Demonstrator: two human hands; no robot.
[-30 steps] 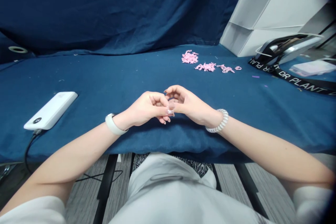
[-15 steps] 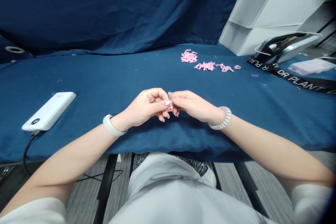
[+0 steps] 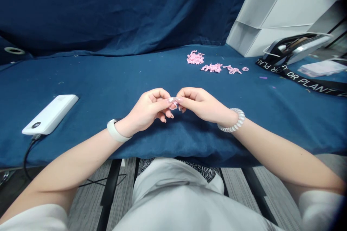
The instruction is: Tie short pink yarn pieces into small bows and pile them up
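My left hand point(image 3: 150, 110) and my right hand point(image 3: 200, 105) meet over the front of the blue-covered table. Between their thumbs and fingertips they pinch a small pink ribbon loop point(image 3: 174, 106). Most of the loop is hidden by the fingers, so its exact shape is hard to make out. The thumb tips touch or nearly touch, while the lower fingers of the left hand hang loosely curled. Farther back lie a heap of similar pink ribbon pieces point(image 3: 195, 57), a second heap point(image 3: 213, 68) and a few loose pink loops point(image 3: 232, 69).
A white power bank point(image 3: 51, 114) with a black cable point(image 3: 28, 151) lies at the left. On the right are a black lettered strap point(image 3: 300, 81), a black and silver device point(image 3: 298, 48), a flat white item point(image 3: 322, 68) and white boxes point(image 3: 284, 7). Blue cloth point(image 3: 116, 11) hangs behind.
Both hands have risen slightly and drawn a little apart. The right fingers have curled more, and the thumbs now point at each other with the pink loop between them.
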